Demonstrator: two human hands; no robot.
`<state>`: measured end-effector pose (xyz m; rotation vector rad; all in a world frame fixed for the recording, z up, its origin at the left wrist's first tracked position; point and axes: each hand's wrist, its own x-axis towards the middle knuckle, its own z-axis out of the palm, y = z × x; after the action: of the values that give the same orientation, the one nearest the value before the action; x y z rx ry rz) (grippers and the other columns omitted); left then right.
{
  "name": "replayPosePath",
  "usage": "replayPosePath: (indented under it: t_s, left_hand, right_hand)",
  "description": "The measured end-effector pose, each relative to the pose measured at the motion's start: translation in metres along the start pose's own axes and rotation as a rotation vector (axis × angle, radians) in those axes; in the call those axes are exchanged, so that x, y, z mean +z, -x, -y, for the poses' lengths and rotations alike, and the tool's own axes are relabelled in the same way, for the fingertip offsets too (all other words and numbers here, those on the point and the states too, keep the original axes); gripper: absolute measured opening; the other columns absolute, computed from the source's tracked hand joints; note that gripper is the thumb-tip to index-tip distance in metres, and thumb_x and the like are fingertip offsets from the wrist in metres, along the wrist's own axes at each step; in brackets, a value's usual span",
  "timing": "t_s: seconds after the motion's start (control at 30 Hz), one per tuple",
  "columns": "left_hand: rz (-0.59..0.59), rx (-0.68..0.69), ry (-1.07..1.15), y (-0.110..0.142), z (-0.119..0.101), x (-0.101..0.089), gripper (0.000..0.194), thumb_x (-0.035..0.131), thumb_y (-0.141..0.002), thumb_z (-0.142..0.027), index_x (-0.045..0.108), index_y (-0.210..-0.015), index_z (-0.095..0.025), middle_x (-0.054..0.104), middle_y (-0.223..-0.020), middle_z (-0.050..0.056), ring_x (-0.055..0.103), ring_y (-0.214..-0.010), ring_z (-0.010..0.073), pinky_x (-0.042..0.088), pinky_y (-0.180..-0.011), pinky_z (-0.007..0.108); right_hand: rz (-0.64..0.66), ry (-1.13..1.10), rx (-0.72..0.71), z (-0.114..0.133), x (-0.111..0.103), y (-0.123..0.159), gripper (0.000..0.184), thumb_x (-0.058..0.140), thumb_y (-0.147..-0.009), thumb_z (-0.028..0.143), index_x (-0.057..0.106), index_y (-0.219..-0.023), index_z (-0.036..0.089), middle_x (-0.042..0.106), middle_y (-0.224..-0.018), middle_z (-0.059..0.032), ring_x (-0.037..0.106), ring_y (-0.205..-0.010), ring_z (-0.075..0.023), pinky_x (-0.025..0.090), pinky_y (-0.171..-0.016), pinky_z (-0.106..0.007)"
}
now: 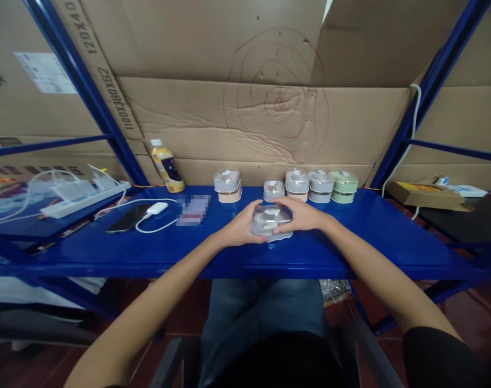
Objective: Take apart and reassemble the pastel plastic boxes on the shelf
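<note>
A grey container with a clear domed lid (269, 215) is near the front of the blue table (229, 256), between both hands. My left hand (243, 225) is closed around its left side, fingers behind and thumb in front. From the right, my right hand (302, 214) grips the container, with the fingers over its far edge and the thumb low in front. Just behind it is a small grey container (274, 189). Beside that one stand a peach container (297, 184), a grey container (320, 186) and a green container (344, 186). Another peach container (228, 186) is farther left.
To the left lie a white charger with cable (156, 208), a dark phone (129, 217) and a pixelated flat item (194, 210). A yellow bottle (167, 166) stands at the back left. Behind the table rises a cardboard wall (181, 113); blue posts (425, 102) frame it.
</note>
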<state>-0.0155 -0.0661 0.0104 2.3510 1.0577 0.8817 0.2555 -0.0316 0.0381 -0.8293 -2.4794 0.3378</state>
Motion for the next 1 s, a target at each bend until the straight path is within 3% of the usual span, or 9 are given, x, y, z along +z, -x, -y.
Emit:
replayPosePath:
  t_s: [0.07, 0.2, 0.27, 0.47, 0.6, 0.7, 0.77, 0.9, 1.0]
  left_hand:
    - [0.021, 0.012, -0.028, 0.001, 0.001, -0.001, 0.111, 0.091, -0.071, -0.046, 0.035, -0.162, -0.019, 0.058, -0.152, 0.021, 0.057, -0.143, 0.0388, 0.046, -0.121, 0.057]
    - [0.11, 0.119, -0.141, 0.003, -0.003, -0.003, 0.054, 0.077, -0.087, -0.042, 0.07, -0.138, -0.025, 0.059, -0.147, 0.013, 0.061, -0.138, 0.0341, 0.046, -0.122, 0.052]
    - [0.125, 0.147, -0.178, 0.004, -0.005, -0.002, 0.039, 0.07, -0.092, -0.04, 0.077, -0.128, -0.026, 0.055, -0.15, 0.012, 0.058, -0.141, 0.0329, 0.044, -0.125, 0.049]
    - [-0.102, 0.105, -0.228, 0.001, 0.007, -0.006, 0.044, 0.053, -0.102, -0.045, 0.077, -0.127, -0.019, 0.054, -0.152, 0.015, 0.054, -0.144, 0.0342, 0.041, -0.127, 0.051]
    - [-0.336, -0.081, -0.253, -0.002, 0.026, -0.014, 0.048, 0.047, -0.103, -0.049, 0.077, -0.124, -0.017, 0.06, -0.141, 0.015, 0.057, -0.138, 0.0354, 0.044, -0.124, 0.055]
    - [-0.403, -0.188, -0.268, 0.0, 0.029, -0.014, 0.05, 0.045, -0.104, -0.052, 0.078, -0.123, -0.018, 0.062, -0.135, 0.014, 0.06, -0.134, 0.0348, 0.047, -0.121, 0.056]
    - [-0.361, -0.155, -0.278, 0.005, 0.022, -0.011, 0.05, 0.046, -0.104, -0.053, 0.077, -0.124, -0.019, 0.061, -0.137, 0.014, 0.059, -0.134, 0.0347, 0.046, -0.122, 0.056]
    - [-0.106, 0.075, -0.26, 0.013, 0.001, -0.003, 0.044, 0.055, -0.102, -0.05, 0.073, -0.133, -0.025, 0.053, -0.154, 0.011, 0.053, -0.145, 0.0337, 0.042, -0.127, 0.053]
    - [0.016, 0.134, -0.246, 0.014, -0.008, 0.002, 0.044, 0.061, -0.1, -0.048, 0.071, -0.138, -0.027, 0.05, -0.158, 0.012, 0.053, -0.146, 0.0344, 0.043, -0.126, 0.052]
  right_hand:
    - [-0.056, -0.053, 0.056, -0.009, -0.015, 0.006, 0.086, 0.087, -0.074, 0.065, 0.063, -0.146, 0.026, 0.073, -0.134, -0.0122, 0.07, -0.118, -0.0348, 0.056, -0.104, -0.054]
    - [-0.262, -0.036, 0.283, -0.03, -0.041, 0.021, 0.07, 0.072, -0.09, 0.064, 0.063, -0.144, 0.02, 0.075, -0.126, -0.0132, 0.071, -0.109, -0.0333, 0.056, -0.1, -0.053]
    - [-0.328, 0.003, 0.381, -0.037, -0.047, 0.025, 0.067, 0.067, -0.094, 0.063, 0.062, -0.143, 0.018, 0.075, -0.126, -0.0149, 0.07, -0.109, -0.0332, 0.055, -0.101, -0.052]
    - [-0.33, 0.029, 0.399, -0.044, -0.042, 0.023, 0.065, 0.067, -0.095, 0.063, 0.062, -0.142, 0.017, 0.075, -0.124, -0.0152, 0.069, -0.112, -0.0333, 0.055, -0.102, -0.05]
    - [-0.316, 0.02, 0.39, -0.045, -0.039, 0.023, 0.067, 0.059, -0.098, 0.069, 0.061, -0.144, 0.019, 0.072, -0.134, -0.0152, 0.068, -0.119, -0.0349, 0.053, -0.106, -0.052]
    - [-0.296, -0.005, 0.419, -0.042, -0.039, 0.024, 0.065, 0.046, -0.103, 0.071, 0.061, -0.141, 0.021, 0.074, -0.131, -0.0156, 0.069, -0.118, -0.0352, 0.054, -0.104, -0.052]
    - [-0.279, -0.033, 0.447, -0.039, -0.04, 0.025, 0.065, 0.037, -0.105, 0.073, 0.062, -0.137, 0.022, 0.076, -0.121, -0.015, 0.072, -0.11, -0.0343, 0.057, -0.098, -0.051]
    - [-0.269, -0.074, 0.443, -0.036, -0.038, 0.024, 0.068, 0.026, -0.106, 0.074, 0.063, -0.131, 0.023, 0.077, -0.107, -0.0121, 0.074, -0.094, -0.031, 0.061, -0.088, -0.048]
    - [-0.282, -0.06, 0.424, -0.036, -0.034, 0.023, 0.069, 0.03, -0.106, 0.073, 0.061, -0.138, 0.02, 0.076, -0.116, -0.014, 0.073, -0.105, -0.0322, 0.058, -0.098, -0.05]
